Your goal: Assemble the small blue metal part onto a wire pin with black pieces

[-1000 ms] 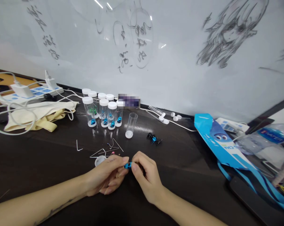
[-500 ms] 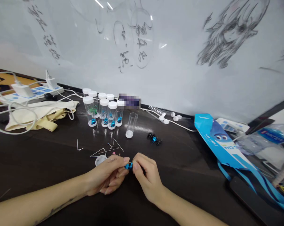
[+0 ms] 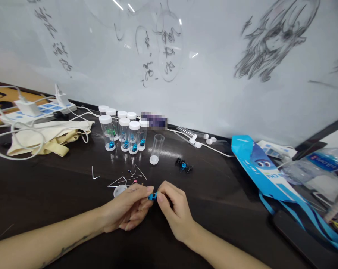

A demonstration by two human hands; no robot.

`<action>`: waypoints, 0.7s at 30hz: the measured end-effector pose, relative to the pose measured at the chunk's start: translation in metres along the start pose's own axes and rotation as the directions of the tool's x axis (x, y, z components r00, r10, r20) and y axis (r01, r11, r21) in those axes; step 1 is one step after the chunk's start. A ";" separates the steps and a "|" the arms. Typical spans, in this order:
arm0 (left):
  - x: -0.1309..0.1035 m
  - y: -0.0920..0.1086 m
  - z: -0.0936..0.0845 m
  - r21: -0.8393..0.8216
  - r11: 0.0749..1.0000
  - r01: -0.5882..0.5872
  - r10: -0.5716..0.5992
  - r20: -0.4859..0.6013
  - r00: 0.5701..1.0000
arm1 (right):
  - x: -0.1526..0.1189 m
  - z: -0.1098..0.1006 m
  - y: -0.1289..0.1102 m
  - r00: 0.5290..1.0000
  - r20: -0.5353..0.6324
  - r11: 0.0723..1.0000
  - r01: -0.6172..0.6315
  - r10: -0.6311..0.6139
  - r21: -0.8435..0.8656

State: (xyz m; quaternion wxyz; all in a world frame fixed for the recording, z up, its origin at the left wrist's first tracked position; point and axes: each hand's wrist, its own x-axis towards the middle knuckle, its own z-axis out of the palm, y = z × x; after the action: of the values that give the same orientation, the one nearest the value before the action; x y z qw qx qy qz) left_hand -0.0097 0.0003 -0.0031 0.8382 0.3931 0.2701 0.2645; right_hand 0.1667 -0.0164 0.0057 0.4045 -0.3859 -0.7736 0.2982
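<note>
Two hands met over a dark table [image 3: 213, 209] with a small blue metal part [image 3: 152, 196] pinched between them.

At left, bent metal rods [image 3: 94, 173] lay on the table, and a white cap [image 3: 120, 191] sat just beyond the left hand [image 3: 132, 209], whose thumb and fingertips were clamped on the blue metal part's left side. White-capped clear tubes [image 3: 124, 134], several with blue pieces inside, stood upright behind. The uncapped clear tube [image 3: 157, 149] stood to their right. The right hand [image 3: 173, 209] had its thumb and forefinger together on the part's right end. Farther right, a black and blue cluster [image 3: 183, 165] rested on the table.
</note>
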 end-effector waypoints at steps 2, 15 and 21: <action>0.000 0.000 0.000 -0.016 1.000 0.002 -0.003 -0.012 1.000 | 0.000 0.000 -0.001 1.000 -0.020 1.000 0.021 -0.021 0.003; 0.000 0.001 0.001 0.019 1.000 0.008 -0.008 0.013 1.000 | 0.001 0.001 0.002 1.000 -0.003 1.000 -0.007 0.007 0.006; 0.000 0.001 0.001 -0.031 0.999 0.010 -0.010 -0.018 1.000 | 0.000 0.000 -0.001 0.997 -0.057 0.999 0.051 -0.051 -0.012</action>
State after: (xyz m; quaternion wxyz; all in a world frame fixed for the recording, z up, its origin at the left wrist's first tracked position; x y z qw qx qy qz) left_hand -0.0096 0.0007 -0.0016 0.8430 0.3765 0.2753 0.2679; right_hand 0.1664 -0.0167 0.0065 0.4319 -0.3764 -0.7729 0.2728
